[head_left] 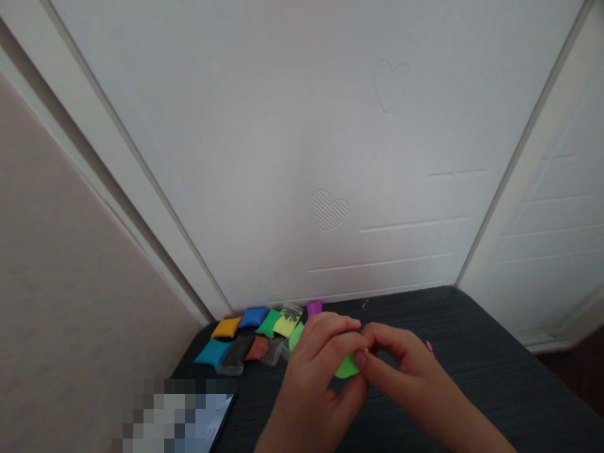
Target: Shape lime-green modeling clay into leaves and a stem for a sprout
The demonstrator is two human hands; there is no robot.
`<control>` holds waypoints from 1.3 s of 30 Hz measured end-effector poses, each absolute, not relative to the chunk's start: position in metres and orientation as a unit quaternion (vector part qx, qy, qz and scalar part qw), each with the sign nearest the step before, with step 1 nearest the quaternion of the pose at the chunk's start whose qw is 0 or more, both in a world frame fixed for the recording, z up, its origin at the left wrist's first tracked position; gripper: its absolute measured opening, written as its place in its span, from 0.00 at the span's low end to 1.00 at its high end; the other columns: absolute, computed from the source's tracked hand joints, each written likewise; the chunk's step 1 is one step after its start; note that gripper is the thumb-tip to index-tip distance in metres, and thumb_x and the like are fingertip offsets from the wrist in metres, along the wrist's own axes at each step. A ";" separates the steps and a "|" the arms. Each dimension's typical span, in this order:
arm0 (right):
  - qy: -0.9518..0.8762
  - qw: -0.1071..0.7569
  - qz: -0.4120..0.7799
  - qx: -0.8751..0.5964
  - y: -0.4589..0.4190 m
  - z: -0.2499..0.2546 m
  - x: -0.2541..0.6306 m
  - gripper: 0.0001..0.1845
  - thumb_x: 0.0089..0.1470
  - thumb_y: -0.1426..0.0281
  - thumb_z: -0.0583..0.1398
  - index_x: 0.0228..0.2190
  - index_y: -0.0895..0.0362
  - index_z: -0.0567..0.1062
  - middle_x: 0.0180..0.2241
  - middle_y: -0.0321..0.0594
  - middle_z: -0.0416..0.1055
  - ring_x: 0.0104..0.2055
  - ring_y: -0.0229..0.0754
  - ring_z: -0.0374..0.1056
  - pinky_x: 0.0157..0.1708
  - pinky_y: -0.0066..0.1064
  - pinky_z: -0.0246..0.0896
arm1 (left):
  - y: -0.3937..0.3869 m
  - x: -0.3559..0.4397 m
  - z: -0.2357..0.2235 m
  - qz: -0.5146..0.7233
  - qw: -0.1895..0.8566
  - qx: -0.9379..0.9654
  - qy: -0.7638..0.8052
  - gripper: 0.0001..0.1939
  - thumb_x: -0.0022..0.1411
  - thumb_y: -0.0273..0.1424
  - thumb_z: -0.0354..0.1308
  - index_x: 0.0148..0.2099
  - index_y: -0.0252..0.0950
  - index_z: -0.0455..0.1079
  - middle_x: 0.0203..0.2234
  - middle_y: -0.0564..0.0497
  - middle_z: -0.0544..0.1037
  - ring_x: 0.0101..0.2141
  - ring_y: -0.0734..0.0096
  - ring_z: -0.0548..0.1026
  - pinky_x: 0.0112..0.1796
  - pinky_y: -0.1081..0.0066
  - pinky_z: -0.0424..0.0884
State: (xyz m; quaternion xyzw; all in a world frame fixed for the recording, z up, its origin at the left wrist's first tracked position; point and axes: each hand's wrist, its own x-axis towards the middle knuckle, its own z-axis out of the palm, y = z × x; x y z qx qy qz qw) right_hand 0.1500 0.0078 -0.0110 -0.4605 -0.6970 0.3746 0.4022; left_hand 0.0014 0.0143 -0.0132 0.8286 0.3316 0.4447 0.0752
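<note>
While I follow the head view, a white panel (212, 126) fills most of it, embossed with lines and hearts; one striped heart (330, 211) sits at 12 o'clock, taking the meeting point of the hands as dial centre. Below, a dark table (500, 371) bears the rest. Left hand (321, 365) and right hand (408, 365) meet above it. At 8 o'clock: a flat object (219, 421), mostly pixelated; I cannot tell what it is.

Packets cluster from 9 to 10 o'clock: teal packet (213, 353), black packet (237, 351), orange packet (226, 328), blue packet (253, 317), green packet (269, 323), yellow-green packet (285, 325), reddish packet (257, 348). Purple packet (314, 307) at 11; a pale green packet (295, 338) is partly hidden by the left hand.

Light green piece (346, 368): dial centre, between both hands. Grip, left: fingers curled over it, thumb below, holding it. Grip, right: thumb and forefinger pinch its upper right edge; I cannot make out the other fingers.

Smallest: pink bit (429, 346), 3 o'clock, just beside the right hand.
</note>
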 end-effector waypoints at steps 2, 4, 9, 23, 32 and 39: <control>-0.695 0.405 0.374 -0.461 0.008 -0.011 0.150 0.07 0.51 0.69 0.55 0.25 0.57 0.72 0.25 0.33 0.68 0.29 0.35 0.63 0.28 0.25 0.54 | 0.014 0.000 -0.014 0.437 0.068 0.829 0.342 0.17 0.50 0.19 0.54 0.43 0.40 0.65 0.42 0.49 0.69 0.45 0.67 0.66 0.45 0.65 0.65; -0.692 0.410 0.378 -0.459 0.009 -0.011 0.152 0.08 0.51 0.68 0.55 0.24 0.58 0.71 0.25 0.33 0.68 0.29 0.35 0.62 0.28 0.25 0.54 | 0.014 -0.003 -0.014 0.425 0.062 0.831 0.354 0.20 0.51 0.21 0.55 0.46 0.41 0.62 0.45 0.48 0.67 0.47 0.65 0.65 0.47 0.62 0.64; -0.677 0.417 0.383 -0.469 0.009 -0.011 0.158 0.12 0.53 0.64 0.54 0.24 0.58 0.68 0.24 0.34 0.65 0.28 0.36 0.61 0.29 0.26 0.55 | 0.015 -0.015 -0.011 0.406 0.035 0.827 0.386 0.22 0.52 0.25 0.57 0.49 0.41 0.58 0.49 0.45 0.63 0.51 0.60 0.60 0.49 0.55 0.61; -0.694 0.407 0.363 -0.470 0.011 -0.012 0.156 0.14 0.54 0.62 0.52 0.24 0.57 0.68 0.24 0.34 0.65 0.28 0.36 0.61 0.30 0.27 0.54 | 0.015 -0.015 -0.010 0.418 0.029 0.824 0.381 0.14 0.52 0.26 0.57 0.42 0.41 0.65 0.45 0.47 0.67 0.48 0.63 0.64 0.47 0.60 0.64; -0.704 0.402 0.346 -0.472 0.012 -0.014 0.156 0.12 0.53 0.64 0.53 0.24 0.57 0.68 0.23 0.34 0.64 0.28 0.36 0.61 0.29 0.26 0.54 | 0.019 -0.017 -0.010 0.419 -0.007 0.832 0.364 0.16 0.50 0.28 0.58 0.44 0.41 0.65 0.44 0.46 0.69 0.46 0.62 0.67 0.45 0.61 0.66; -0.708 0.400 0.345 -0.469 0.013 -0.016 0.155 0.12 0.54 0.64 0.52 0.24 0.58 0.68 0.23 0.34 0.64 0.28 0.36 0.61 0.29 0.26 0.55 | 0.021 -0.015 -0.009 0.419 -0.023 0.840 0.344 0.14 0.49 0.25 0.58 0.40 0.40 0.66 0.41 0.48 0.71 0.44 0.65 0.68 0.45 0.63 0.67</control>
